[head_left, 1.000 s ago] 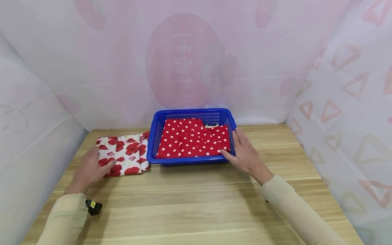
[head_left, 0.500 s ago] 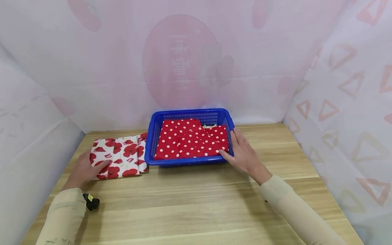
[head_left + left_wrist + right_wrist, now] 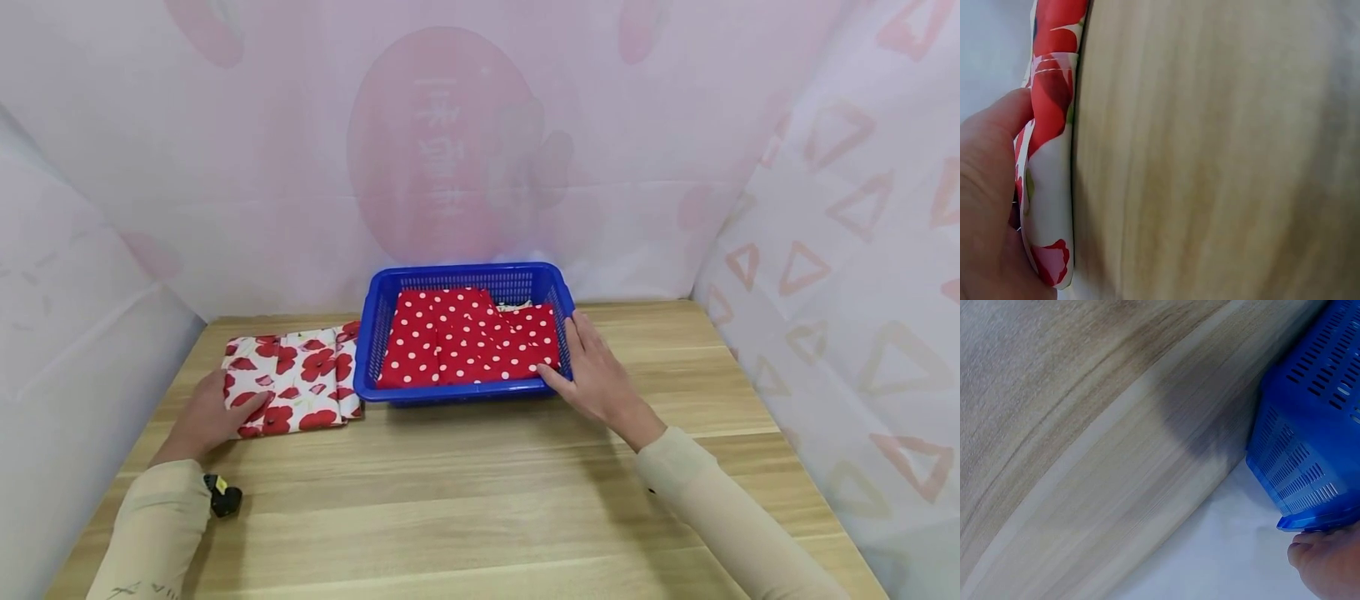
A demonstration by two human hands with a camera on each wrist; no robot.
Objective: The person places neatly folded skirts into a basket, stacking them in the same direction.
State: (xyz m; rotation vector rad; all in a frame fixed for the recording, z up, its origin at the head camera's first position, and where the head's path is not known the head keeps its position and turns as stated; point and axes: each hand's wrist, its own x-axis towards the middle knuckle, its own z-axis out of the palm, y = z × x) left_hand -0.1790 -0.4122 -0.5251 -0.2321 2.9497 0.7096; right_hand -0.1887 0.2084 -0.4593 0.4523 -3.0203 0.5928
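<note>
At the table's left, a folded white cloth point(image 3: 303, 379) printed with red poppies lies flat. My left hand point(image 3: 206, 417) grips its left edge, thumb across the top; the fingertips are hidden. In the left wrist view, the thumb rests on the folded cloth point(image 3: 1050, 162), whose stitched layers show edge-on. A blue plastic basket point(image 3: 457, 392) stands beside it, overlapping its right side in the head view. Inside lies a folded red cloth point(image 3: 468, 342) with white dots. My right hand point(image 3: 596, 375) rests at the basket's right front corner, fingers straight along the rim.
Under the red cloth, a bit of pale patterned fabric point(image 3: 516, 307) shows at the basket's back right. The wooden table point(image 3: 450, 500) meets a printed back sheet point(image 3: 637, 233), with similar sheets along both sides. A small black camera point(image 3: 223, 496) sits on the left wrist.
My left hand has moved slightly left and settled at the poppy cloth's edge. The right hand has stayed at the basket's corner. The head view has shifted slightly.
</note>
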